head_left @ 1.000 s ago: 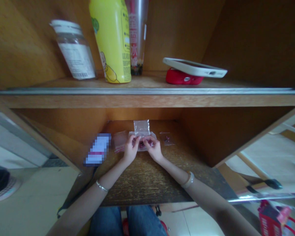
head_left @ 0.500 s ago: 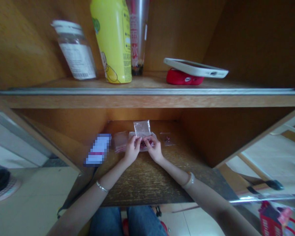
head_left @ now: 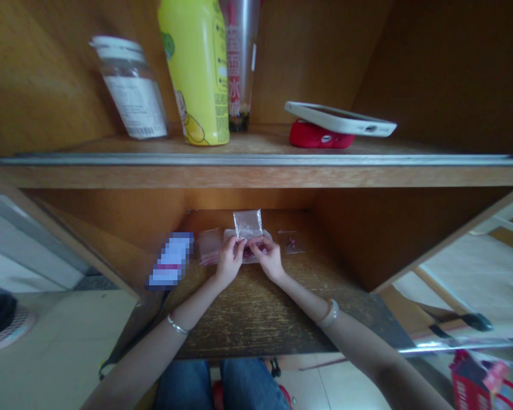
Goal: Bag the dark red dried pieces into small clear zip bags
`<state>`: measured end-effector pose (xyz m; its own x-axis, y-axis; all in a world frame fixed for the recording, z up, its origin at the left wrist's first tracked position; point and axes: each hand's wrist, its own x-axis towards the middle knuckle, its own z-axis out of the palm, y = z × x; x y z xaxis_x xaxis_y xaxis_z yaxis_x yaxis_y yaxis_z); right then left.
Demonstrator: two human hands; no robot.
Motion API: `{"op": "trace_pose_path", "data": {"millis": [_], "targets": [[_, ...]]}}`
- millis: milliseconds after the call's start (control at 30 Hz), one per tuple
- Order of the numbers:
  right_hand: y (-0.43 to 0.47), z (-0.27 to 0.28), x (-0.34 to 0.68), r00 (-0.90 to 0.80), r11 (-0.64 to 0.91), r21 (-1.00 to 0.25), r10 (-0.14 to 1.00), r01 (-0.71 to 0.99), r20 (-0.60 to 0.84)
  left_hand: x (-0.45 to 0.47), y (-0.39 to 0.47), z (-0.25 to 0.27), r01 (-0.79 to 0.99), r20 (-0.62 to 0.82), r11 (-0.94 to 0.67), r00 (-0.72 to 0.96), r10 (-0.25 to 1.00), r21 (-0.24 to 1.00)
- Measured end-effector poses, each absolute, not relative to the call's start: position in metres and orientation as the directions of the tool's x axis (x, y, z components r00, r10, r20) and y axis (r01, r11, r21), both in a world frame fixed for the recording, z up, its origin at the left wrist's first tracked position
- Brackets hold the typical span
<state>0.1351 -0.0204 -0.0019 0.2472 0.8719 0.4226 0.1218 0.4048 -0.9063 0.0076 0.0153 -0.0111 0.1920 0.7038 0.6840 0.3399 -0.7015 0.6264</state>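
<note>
Pinching the small clear bag (head_left: 248,223) upright between both hands, left hand (head_left: 227,263) and right hand (head_left: 270,262) closed on its lower edge, I note equal reach, long axis vertical, mid-desk (head_left: 256,319).

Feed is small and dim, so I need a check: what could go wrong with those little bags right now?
The left hand and right hand pinch a small clear bag over a bag of red beads; beads might spill or roll off the desk. The loose bag beside them could get brushed away.
</note>
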Motion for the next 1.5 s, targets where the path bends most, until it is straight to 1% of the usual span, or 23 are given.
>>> {"op": "trace_pose_path", "data": {"millis": [300, 500, 767, 900, 1167, 1400, 1500], "targets": [[-0.019, -0.001, 0.134, 0.252, 0.390, -0.915, 0.879, 0.106, 0.404, 0.008, 0.013, -0.006, 0.274, 0.661, -0.689, 0.199, 0.724, 0.671], [-0.021, 0.002, 0.133, 0.249, 0.349, -0.931, 0.897, 0.106, 0.365, 0.007, 0.012, -0.005, 0.276, 0.643, -0.663, 0.170, 0.746, 0.696], [-0.022, 0.003, 0.131, 0.285, 0.347, -0.934, 0.889, 0.090, 0.358, 0.006, 0.010, -0.005, 0.276, 0.604, -0.625, 0.166, 0.779, 0.730], [-0.021, 0.000, 0.131, 0.279, 0.328, -0.942, 0.900, 0.070, 0.334, 0.006, 0.010, -0.004, 0.271, 0.618, -0.643, 0.180, 0.765, 0.716], [-0.019, -0.006, 0.131, 0.251, 0.360, -0.929, 0.895, 0.081, 0.369, 0.008, 0.010, -0.002, 0.269, 0.621, -0.657, 0.215, 0.753, 0.704], [-0.019, -0.008, 0.130, 0.264, 0.363, -0.928, 0.890, 0.086, 0.373, 0.008, 0.010, -0.003, 0.306, 0.629, -0.659, 0.203, 0.750, 0.687], [-0.021, -0.006, 0.129, 0.258, 0.377, -0.921, 0.884, 0.098, 0.389, 0.007, 0.009, -0.004, 0.355, 0.637, -0.659, 0.194, 0.746, 0.663]]}}
